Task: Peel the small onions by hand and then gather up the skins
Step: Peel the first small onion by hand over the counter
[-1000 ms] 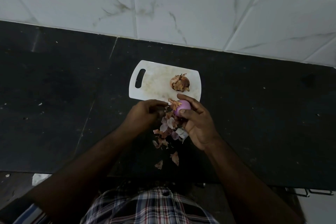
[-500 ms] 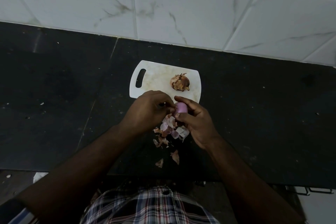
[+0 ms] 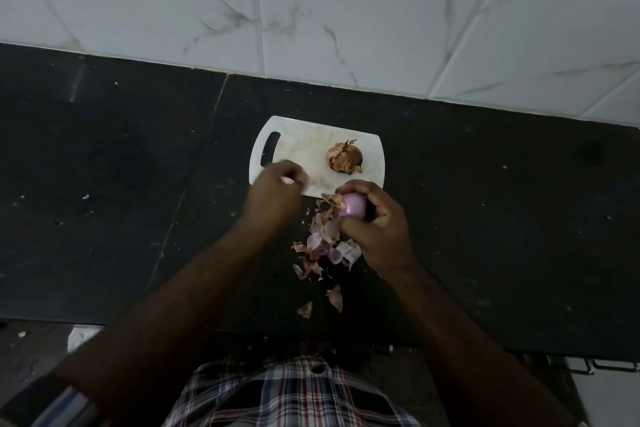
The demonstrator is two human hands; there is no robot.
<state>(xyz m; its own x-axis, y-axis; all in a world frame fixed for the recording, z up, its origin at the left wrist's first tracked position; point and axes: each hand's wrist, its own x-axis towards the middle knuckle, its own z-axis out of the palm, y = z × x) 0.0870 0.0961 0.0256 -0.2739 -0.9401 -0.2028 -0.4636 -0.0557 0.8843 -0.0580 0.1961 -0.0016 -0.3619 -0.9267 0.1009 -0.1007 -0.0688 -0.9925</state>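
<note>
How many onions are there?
2. An unpeeled onion sits on the white cutting board. A mostly peeled purple onion is held in the right hand, above the pile of skins. The hands may hide others.

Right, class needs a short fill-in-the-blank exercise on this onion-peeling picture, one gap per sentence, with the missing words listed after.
1. The right hand grips a partly peeled ____ onion.
2. The unpeeled onion sits on the white ____.
3. The loose skins lie on the dark ____, not on the cutting board.
4. The left hand is blurred and hovers over the board's ____ end.

Missing words: purple; cutting board; countertop; handle
</note>
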